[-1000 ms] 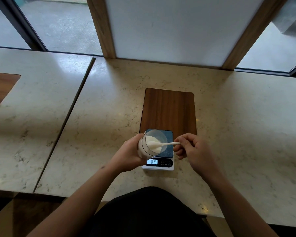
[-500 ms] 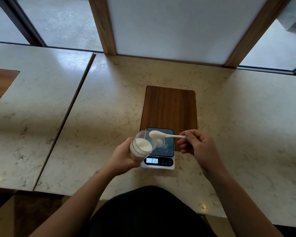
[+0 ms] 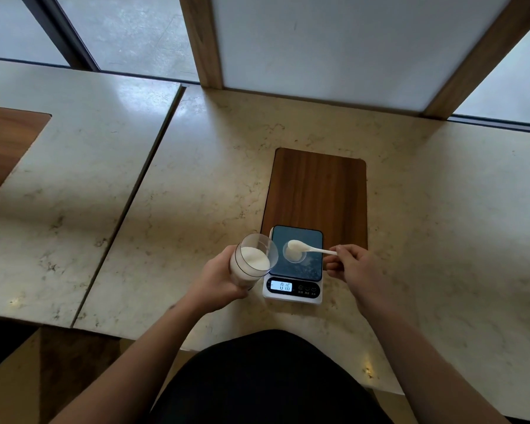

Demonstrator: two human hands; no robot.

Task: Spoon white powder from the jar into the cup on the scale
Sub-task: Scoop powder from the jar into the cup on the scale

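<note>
Head view, the only one. Landmark is the scale (image 3: 295, 264), sitting on the desk (image 3: 196, 185) at the near end of a wooden board (image 3: 317, 191).

Change: a second back the spoon (image 3: 306, 247) was inside the jar (image 3: 251, 261), which was held over the scale's platform. Half a second back the spoon was lifted out, loaded, level with the jar rim. Now the jar has pulled off to the left of the scale, and the spoon bowl sits right above the small clear cup (image 3: 294, 254) in the middle of the platform.

Left hand (image 3: 219, 278): fingers wrapped around the jar, holding it tilted with its mouth toward the scale, clear of the desk, just left of the scale. White powder (image 3: 254, 258) shows inside the jar.

Right hand (image 3: 354, 267): fingers pinch the end of the spoon handle, just right of the scale. Bowl holds a white heap, looks level, not tipped yet.

Cup on scale already has some white in the bottom, amount hard to tell. Display (image 3: 281, 286) is lit, digits small, roughly 016.

Meaning: scoop is done, transfer is done, dump is next. Needs a wrist roll over the cup; the cup mouth is small, so spill onto the platform is the risk.
</note>
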